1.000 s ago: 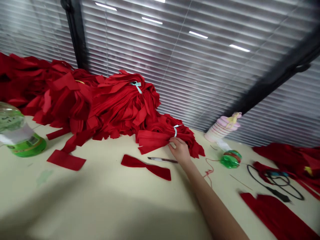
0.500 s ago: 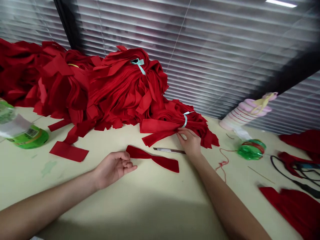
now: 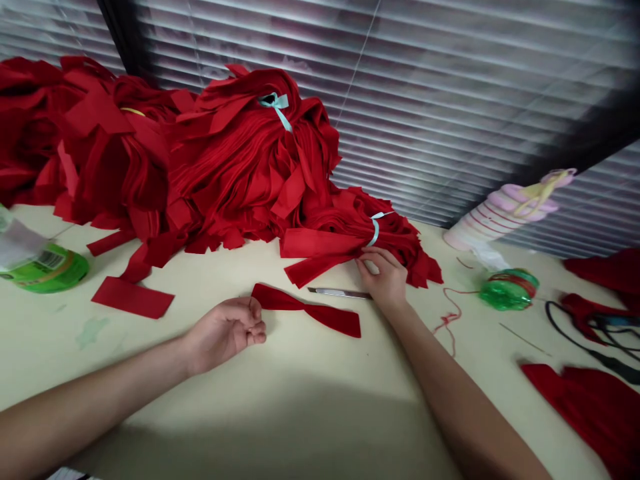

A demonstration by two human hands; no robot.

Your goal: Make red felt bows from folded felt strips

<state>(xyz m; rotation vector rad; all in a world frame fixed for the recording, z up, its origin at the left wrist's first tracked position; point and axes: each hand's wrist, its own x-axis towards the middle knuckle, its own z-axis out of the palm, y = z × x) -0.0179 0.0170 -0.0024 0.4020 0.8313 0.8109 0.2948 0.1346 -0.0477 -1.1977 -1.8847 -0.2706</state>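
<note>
So, left grip [image 3: 225, 333] sat loosely curled and empty on the desk [image 3: 150, 360], just beside a red bow [image 3: 305, 310].
Right grip [image 3: 384, 280] lay on the felt bundle [image 3: 320, 243] near its blue tie [image 3: 375, 230]; can't tell if it was pinching.

Matt red felt [image 3: 240, 173], shiny metal blade [image 3: 340, 293]

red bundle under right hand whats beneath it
The red bundle sits on the pale table, which shows along its front edge. What lies directly beneath it is covered; the right hand hides part of its front.
</note>
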